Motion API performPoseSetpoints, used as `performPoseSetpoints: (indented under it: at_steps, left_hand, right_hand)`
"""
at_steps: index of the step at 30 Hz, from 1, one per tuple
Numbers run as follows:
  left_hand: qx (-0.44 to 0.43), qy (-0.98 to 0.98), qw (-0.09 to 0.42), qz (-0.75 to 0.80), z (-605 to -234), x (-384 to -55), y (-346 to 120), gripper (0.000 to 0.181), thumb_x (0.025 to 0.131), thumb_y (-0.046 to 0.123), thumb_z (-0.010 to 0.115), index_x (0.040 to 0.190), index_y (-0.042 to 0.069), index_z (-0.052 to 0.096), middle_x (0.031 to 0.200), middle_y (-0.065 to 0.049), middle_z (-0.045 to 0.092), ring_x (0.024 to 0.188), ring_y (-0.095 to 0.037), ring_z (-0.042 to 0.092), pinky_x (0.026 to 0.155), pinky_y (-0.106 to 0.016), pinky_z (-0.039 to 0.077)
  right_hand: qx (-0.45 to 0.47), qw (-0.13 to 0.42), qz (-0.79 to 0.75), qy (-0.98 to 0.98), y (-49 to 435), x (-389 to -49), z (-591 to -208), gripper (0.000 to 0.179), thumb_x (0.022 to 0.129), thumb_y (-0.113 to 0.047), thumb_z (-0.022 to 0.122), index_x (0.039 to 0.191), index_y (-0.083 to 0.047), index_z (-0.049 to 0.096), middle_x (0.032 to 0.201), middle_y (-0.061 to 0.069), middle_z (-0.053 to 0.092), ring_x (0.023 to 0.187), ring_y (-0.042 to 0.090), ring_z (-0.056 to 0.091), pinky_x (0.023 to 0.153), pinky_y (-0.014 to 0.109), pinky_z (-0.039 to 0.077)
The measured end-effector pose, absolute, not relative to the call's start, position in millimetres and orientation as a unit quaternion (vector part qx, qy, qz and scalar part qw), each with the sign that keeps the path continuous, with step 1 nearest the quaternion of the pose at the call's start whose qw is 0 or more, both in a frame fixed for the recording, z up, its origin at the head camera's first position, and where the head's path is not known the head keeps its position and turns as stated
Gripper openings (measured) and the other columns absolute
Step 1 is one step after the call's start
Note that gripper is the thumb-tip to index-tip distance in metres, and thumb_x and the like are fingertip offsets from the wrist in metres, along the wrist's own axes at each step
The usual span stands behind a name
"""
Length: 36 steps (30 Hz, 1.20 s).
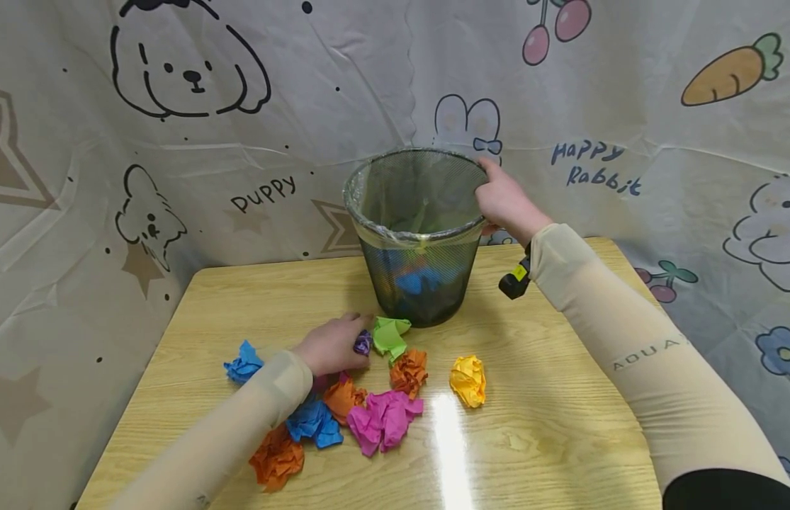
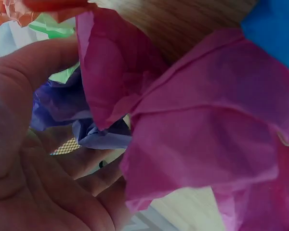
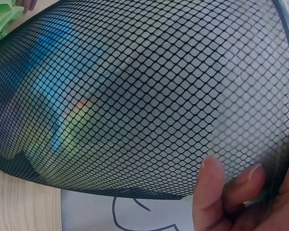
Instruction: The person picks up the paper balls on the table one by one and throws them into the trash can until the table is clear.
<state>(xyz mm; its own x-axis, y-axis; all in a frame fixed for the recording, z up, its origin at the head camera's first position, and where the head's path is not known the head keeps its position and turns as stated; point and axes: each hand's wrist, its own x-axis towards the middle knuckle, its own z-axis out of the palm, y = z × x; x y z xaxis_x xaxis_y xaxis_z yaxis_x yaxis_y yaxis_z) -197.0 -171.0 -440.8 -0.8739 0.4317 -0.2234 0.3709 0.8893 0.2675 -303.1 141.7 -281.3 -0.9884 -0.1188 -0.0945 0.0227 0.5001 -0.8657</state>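
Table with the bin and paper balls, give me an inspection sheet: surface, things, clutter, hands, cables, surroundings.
Surface: wood-look table, with a streak of glare near the front.
Things: mesh bin upright, clear liner over its rim, blue paper showing inside; green ball by its foot, yellow ball apart to the right; orange, blue and pink balls also on the table.
Clutter: nothing else seen.
Left hand: at the purple ball; whether it grips is unclear.
Right hand: holds the bin's rim; black device at that wrist.
Cables: nothing seen.
Surroundings: creased cloth with cartoon prints behind the table.
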Motion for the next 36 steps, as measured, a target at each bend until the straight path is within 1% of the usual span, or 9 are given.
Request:
performPoseSetpoints:
  at_steps: [5,12,17,24,26,28,30,32,36]
  left_hand:
    - [0.205,0.963,0.141,0.101,-441.3,-195.9,-169.9,0.075,0.085,0.026,0.082,0.15,0.004,0.051,0.138,-0.023,0.056,0.12,-0.038,0.06,0.101,-0.052,0.049]
    - [0.205,0.963,0.14,0.106,-442.9,-196.3,-170.3,0.07,0.087,0.02,0.081,0.148,0.001,0.053,0.136,-0.022,0.059,0.12,-0.036,0.06,0.102,-0.049,0.049]
    - [0.207,0.962,0.137,0.112,-443.5,-196.8,-170.5,0.063,0.087,0.016,0.08,0.143,0.0,0.057,0.131,-0.021,0.061,0.117,-0.034,0.062,0.102,-0.048,0.049]
    - [0.207,0.962,0.133,0.114,-444.4,-196.3,-171.0,0.049,0.089,0.016,0.079,0.133,0.0,0.064,0.12,-0.017,0.065,0.111,-0.03,0.064,0.1,-0.047,0.051]
    - [0.209,0.962,0.131,0.114,-444.7,-196.3,-171.4,0.044,0.089,0.015,0.079,0.129,0.001,0.066,0.116,-0.015,0.065,0.108,-0.03,0.064,0.098,-0.047,0.052]
    - [0.211,0.962,0.129,0.114,-444.6,-196.3,-171.8,0.041,0.089,0.014,0.079,0.126,0.001,0.067,0.114,-0.015,0.066,0.107,-0.029,0.064,0.098,-0.047,0.052]
    - [0.213,0.962,0.126,0.115,-444.3,-196.4,-172.7,0.038,0.089,0.014,0.078,0.124,0.001,0.068,0.113,-0.013,0.066,0.105,-0.028,0.064,0.097,-0.046,0.052]
    - [0.215,0.962,0.122,0.117,-443.5,-196.9,-173.9,0.037,0.089,0.013,0.078,0.123,0.001,0.069,0.111,-0.013,0.066,0.104,-0.028,0.064,0.096,-0.046,0.053]
    - [0.215,0.962,0.11,0.123,-440.8,-199.2,-178.6,0.034,0.089,0.012,0.077,0.121,0.002,0.07,0.11,-0.012,0.065,0.102,-0.027,0.065,0.094,-0.046,0.053]
  right_hand:
    - [-0.027,0.072,-0.501,0.862,141.7,-302.8,-281.3,0.074,0.102,-0.004,0.029,0.167,-0.027,0.002,0.167,0.012,0.022,0.102,0.036,0.057,0.067,0.044,0.059]
    - [-0.031,0.071,-0.503,0.861,141.5,-302.9,-281.9,0.073,0.102,-0.005,0.028,0.167,-0.027,0.002,0.167,0.013,0.023,0.111,0.041,0.055,0.068,0.044,0.059]
    - [-0.026,0.072,-0.504,0.861,141.7,-302.6,-282.3,0.072,0.103,-0.006,0.028,0.167,-0.027,0.002,0.168,0.012,0.021,0.106,0.038,0.056,0.069,0.044,0.059]
    - [-0.028,0.074,-0.5,0.862,141.9,-302.5,-282.1,0.072,0.103,-0.005,0.028,0.167,-0.026,0.002,0.168,0.012,0.019,0.114,0.04,0.054,0.07,0.045,0.059]
    - [-0.028,0.073,-0.499,0.863,142.1,-302.1,-282.0,0.073,0.102,-0.005,0.028,0.167,-0.026,0.001,0.168,0.012,0.019,0.108,0.038,0.056,0.069,0.045,0.059]
    - [-0.027,0.073,-0.497,0.864,142.2,-301.8,-281.8,0.073,0.102,-0.005,0.028,0.167,-0.026,0.001,0.169,0.011,0.017,0.096,0.034,0.057,0.068,0.044,0.059]
    - [-0.026,0.073,-0.495,0.865,142.3,-302.0,-281.7,0.073,0.102,-0.005,0.028,0.167,-0.026,0.001,0.169,0.01,0.016,0.085,0.03,0.056,0.068,0.044,0.059]
    - [-0.026,0.074,-0.495,0.866,142.3,-302.6,-281.8,0.073,0.102,-0.006,0.028,0.167,-0.026,0.001,0.17,0.01,0.015,0.079,0.028,0.054,0.068,0.044,0.059]
    - [-0.024,0.077,-0.496,0.865,141.8,-303.2,-281.6,0.073,0.103,-0.006,0.028,0.167,-0.026,0.001,0.17,0.009,0.012,0.086,0.03,0.055,0.07,0.045,0.059]
